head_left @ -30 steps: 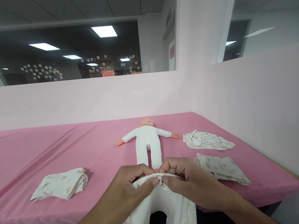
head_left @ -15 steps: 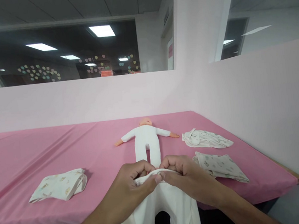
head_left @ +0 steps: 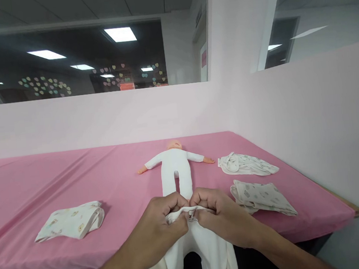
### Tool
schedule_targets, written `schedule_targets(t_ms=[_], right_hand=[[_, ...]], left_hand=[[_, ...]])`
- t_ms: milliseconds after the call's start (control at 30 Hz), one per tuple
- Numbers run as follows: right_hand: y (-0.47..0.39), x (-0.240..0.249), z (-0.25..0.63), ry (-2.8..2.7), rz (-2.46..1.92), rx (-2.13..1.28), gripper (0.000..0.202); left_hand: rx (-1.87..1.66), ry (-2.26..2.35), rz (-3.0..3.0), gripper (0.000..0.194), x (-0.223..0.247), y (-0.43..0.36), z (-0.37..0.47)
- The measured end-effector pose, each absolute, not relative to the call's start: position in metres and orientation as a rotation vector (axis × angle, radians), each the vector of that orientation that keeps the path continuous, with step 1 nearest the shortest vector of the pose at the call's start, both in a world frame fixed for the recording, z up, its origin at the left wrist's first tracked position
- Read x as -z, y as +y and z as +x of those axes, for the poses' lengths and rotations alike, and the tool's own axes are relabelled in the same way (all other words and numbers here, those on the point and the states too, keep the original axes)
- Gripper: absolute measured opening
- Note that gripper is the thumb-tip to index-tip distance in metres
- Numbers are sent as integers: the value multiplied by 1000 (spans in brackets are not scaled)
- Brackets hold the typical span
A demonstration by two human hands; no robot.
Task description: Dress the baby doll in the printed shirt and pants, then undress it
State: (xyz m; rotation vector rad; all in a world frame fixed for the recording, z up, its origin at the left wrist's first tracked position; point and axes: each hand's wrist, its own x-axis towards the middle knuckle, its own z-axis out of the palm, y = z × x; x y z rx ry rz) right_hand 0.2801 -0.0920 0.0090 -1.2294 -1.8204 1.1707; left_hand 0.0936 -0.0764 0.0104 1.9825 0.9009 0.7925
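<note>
White baby pants hang in front of the table edge, pinched at the waistband by both hands. My left hand is closed on the left part of the waistband, and my right hand is closed on the right part, the two almost touching. Beyond them a doll in a white suit lies on its back, arms spread, legs toward me. Its feet are mostly hidden behind my hands.
A pink cloth covers the table. Folded patterned cloth lies at the left; another folded piece and a crumpled patterned garment lie at the right. A pale wall stands behind.
Both thumbs have curled over the waistband, bunching its middle, and the fingertips have shifted slightly. The pants' legs hang a little closer together.
</note>
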Motion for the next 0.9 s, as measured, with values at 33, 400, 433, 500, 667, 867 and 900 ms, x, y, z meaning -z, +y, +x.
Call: schedule_targets(t_ms=[33, 400, 433, 500, 667, 867, 900], right_hand=[[-92, -8, 280, -1816, -1234, -1173, 7], [-91, -1, 281, -1804, -1132, -1250, 30], [-91, -1, 281, -1801, -1129, -1257, 32], [-93, -1, 281, -1800, -1124, -1263, 34], [-95, -6, 282, -1811, -1155, -1260, 35], [-91, -14, 306, -1874, -1315, -1219, 25], [-91, -15, 311, -1895, -1314, -1208, 26]], left_hand=[[-795, 900, 1975, 15, -11, -76, 94], [-794, 931, 1960, 17, -6, -75, 97], [-792, 940, 1965, 18, -6, -75, 97], [-789, 946, 1977, 19, -6, -74, 97], [-769, 925, 1980, 24, -6, -72, 94], [-650, 1058, 2057, 24, -17, -62, 74], [-628, 1090, 2095, 25, -21, -60, 68]])
